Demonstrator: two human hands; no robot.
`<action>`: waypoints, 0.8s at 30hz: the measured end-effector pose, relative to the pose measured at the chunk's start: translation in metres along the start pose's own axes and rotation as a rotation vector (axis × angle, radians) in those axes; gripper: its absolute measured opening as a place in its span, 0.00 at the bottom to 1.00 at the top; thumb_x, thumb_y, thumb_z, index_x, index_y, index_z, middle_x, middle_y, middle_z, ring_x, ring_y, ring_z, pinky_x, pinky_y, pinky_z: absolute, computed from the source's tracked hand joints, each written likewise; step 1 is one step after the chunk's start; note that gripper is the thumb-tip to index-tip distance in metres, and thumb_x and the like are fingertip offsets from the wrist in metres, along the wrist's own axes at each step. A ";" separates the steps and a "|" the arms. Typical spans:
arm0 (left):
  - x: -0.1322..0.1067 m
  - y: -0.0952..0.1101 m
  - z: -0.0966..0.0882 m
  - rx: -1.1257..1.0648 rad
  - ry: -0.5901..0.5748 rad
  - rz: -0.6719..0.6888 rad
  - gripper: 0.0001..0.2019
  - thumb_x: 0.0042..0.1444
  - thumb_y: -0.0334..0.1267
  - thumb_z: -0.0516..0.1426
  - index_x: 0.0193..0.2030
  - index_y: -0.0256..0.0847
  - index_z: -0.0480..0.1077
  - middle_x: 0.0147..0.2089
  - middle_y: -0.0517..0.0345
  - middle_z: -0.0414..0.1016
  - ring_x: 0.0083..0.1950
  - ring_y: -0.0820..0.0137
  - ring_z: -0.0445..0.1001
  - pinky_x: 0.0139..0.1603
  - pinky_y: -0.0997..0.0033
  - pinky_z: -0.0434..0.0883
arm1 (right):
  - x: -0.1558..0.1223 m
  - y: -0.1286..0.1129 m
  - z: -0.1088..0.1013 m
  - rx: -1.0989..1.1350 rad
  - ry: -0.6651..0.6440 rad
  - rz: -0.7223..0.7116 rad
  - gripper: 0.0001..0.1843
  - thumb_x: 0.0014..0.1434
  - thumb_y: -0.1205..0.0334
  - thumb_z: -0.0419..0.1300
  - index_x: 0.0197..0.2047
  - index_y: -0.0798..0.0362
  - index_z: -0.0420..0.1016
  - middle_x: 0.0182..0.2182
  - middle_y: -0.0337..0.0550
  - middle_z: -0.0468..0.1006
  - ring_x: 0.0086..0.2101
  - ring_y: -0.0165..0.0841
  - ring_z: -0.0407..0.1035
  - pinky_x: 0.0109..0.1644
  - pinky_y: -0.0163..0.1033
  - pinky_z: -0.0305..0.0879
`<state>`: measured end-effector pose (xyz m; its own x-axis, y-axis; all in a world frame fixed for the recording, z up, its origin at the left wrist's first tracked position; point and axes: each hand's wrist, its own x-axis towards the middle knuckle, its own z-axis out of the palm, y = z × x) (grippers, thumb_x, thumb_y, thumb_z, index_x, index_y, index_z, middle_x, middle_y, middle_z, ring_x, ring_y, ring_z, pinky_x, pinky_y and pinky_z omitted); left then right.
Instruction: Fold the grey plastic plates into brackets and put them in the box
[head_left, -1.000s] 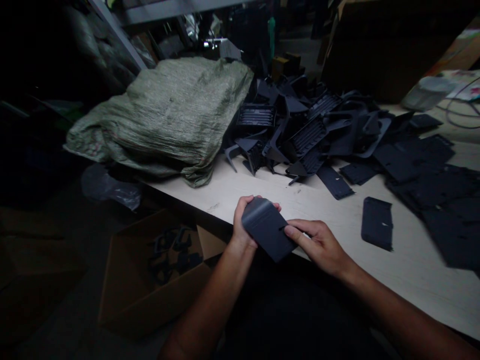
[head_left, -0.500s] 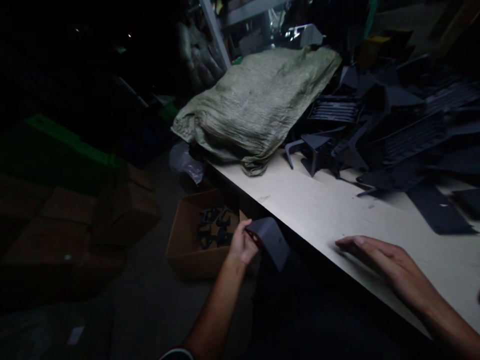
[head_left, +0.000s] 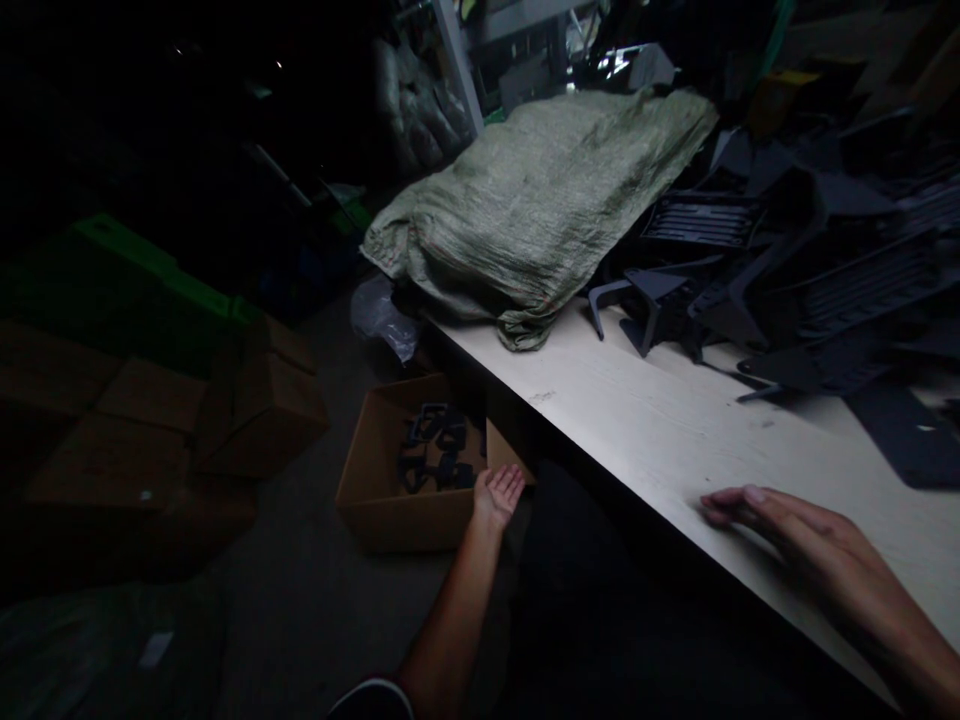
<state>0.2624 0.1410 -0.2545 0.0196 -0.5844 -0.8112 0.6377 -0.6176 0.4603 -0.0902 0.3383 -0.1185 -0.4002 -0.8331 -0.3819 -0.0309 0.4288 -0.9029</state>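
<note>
My left hand (head_left: pixel 498 494) hangs below the table edge, palm up with its fingers spread and nothing in it, right beside the open cardboard box (head_left: pixel 390 505) on the floor. Several dark plastic frame parts (head_left: pixel 435 450) lie inside that box. My right hand (head_left: pixel 795 535) lies flat and open on the pale wooden table (head_left: pixel 660 430), near its front edge, holding nothing. The dark flat plastic part that I held before is out of sight.
A green woven sack (head_left: pixel 540 200) slumps on the table's far left end. A heap of dark plastic parts (head_left: pixel 795 260) covers the table's right side. Closed cardboard boxes (head_left: pixel 150 440) stand on the dark floor at left. A metal shelf post (head_left: pixel 459 60) rises behind.
The dark flat part has left my left hand, which dropped toward the floor box and opened. My right hand let go of it and came to rest flat on the table. My view swung left.
</note>
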 end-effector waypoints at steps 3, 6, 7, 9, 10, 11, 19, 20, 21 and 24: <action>0.002 -0.011 0.001 0.052 -0.018 -0.038 0.19 0.63 0.33 0.56 0.59 0.28 0.72 0.49 0.33 0.82 0.45 0.55 0.84 0.45 0.59 0.82 | 0.002 0.004 -0.004 0.032 -0.003 0.021 0.34 0.52 0.25 0.66 0.41 0.47 0.89 0.46 0.54 0.86 0.50 0.60 0.79 0.69 0.68 0.63; 0.000 -0.010 0.003 0.114 -0.014 -0.037 0.17 0.62 0.31 0.56 0.56 0.29 0.73 0.47 0.35 0.82 0.42 0.57 0.85 0.45 0.60 0.82 | 0.006 0.006 -0.008 0.060 -0.040 0.011 0.33 0.55 0.27 0.67 0.44 0.50 0.88 0.46 0.56 0.85 0.48 0.57 0.80 0.65 0.63 0.70; -0.002 -0.008 0.004 0.138 -0.011 -0.031 0.17 0.62 0.31 0.56 0.56 0.29 0.73 0.46 0.36 0.82 0.41 0.58 0.85 0.45 0.61 0.82 | 0.007 0.005 -0.010 0.064 -0.052 -0.006 0.33 0.56 0.29 0.67 0.44 0.51 0.88 0.46 0.57 0.85 0.47 0.55 0.80 0.63 0.61 0.72; -0.006 -0.004 0.007 0.186 0.001 -0.007 0.16 0.63 0.31 0.55 0.56 0.30 0.73 0.44 0.38 0.82 0.40 0.60 0.84 0.45 0.63 0.82 | 0.010 0.000 -0.016 0.065 -0.050 -0.056 0.31 0.60 0.31 0.66 0.45 0.53 0.87 0.47 0.57 0.85 0.45 0.52 0.80 0.59 0.56 0.75; -0.007 -0.002 0.009 0.212 0.006 0.005 0.16 0.63 0.31 0.54 0.56 0.31 0.73 0.43 0.40 0.82 0.39 0.61 0.84 0.44 0.63 0.82 | 0.012 -0.004 -0.019 0.059 -0.029 -0.086 0.31 0.61 0.33 0.66 0.46 0.54 0.86 0.47 0.56 0.84 0.45 0.50 0.80 0.57 0.54 0.75; -0.009 0.001 0.012 0.238 0.009 0.017 0.15 0.63 0.30 0.54 0.55 0.32 0.73 0.41 0.42 0.82 0.38 0.62 0.84 0.44 0.64 0.82 | 0.014 -0.009 -0.024 0.043 0.011 -0.120 0.30 0.62 0.34 0.66 0.46 0.55 0.86 0.46 0.56 0.84 0.44 0.48 0.80 0.55 0.53 0.76; -0.022 0.015 0.037 0.417 -0.063 0.107 0.10 0.62 0.32 0.54 0.47 0.35 0.73 0.38 0.44 0.83 0.38 0.61 0.84 0.42 0.63 0.82 | 0.049 -0.044 -0.072 0.015 0.559 -0.230 0.26 0.54 0.44 0.75 0.48 0.53 0.81 0.43 0.47 0.81 0.34 0.36 0.72 0.35 0.37 0.68; -0.023 0.016 0.039 0.438 -0.076 0.114 0.10 0.61 0.33 0.54 0.47 0.36 0.73 0.37 0.45 0.83 0.39 0.60 0.85 0.44 0.62 0.82 | 0.057 -0.045 -0.076 0.127 0.586 -0.170 0.26 0.52 0.46 0.76 0.48 0.53 0.80 0.42 0.47 0.81 0.33 0.34 0.71 0.33 0.35 0.67; -0.024 0.017 0.042 0.455 -0.093 0.119 0.11 0.61 0.33 0.54 0.47 0.36 0.73 0.37 0.45 0.83 0.39 0.59 0.85 0.46 0.61 0.82 | 0.067 -0.044 -0.078 0.238 0.600 -0.108 0.26 0.52 0.47 0.77 0.48 0.53 0.77 0.42 0.47 0.80 0.33 0.34 0.72 0.31 0.34 0.67; -0.023 0.018 0.048 0.481 -0.158 0.103 0.11 0.60 0.35 0.55 0.46 0.36 0.74 0.39 0.43 0.84 0.42 0.57 0.85 0.47 0.61 0.82 | 0.096 -0.040 -0.077 0.442 0.555 0.004 0.22 0.60 0.45 0.70 0.46 0.54 0.72 0.38 0.49 0.80 0.31 0.36 0.75 0.29 0.36 0.71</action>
<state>0.2361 0.1176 -0.2105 -0.0768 -0.7043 -0.7058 0.2114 -0.7033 0.6788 -0.1977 0.2675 -0.1041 -0.8108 -0.4802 -0.3346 0.2992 0.1512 -0.9421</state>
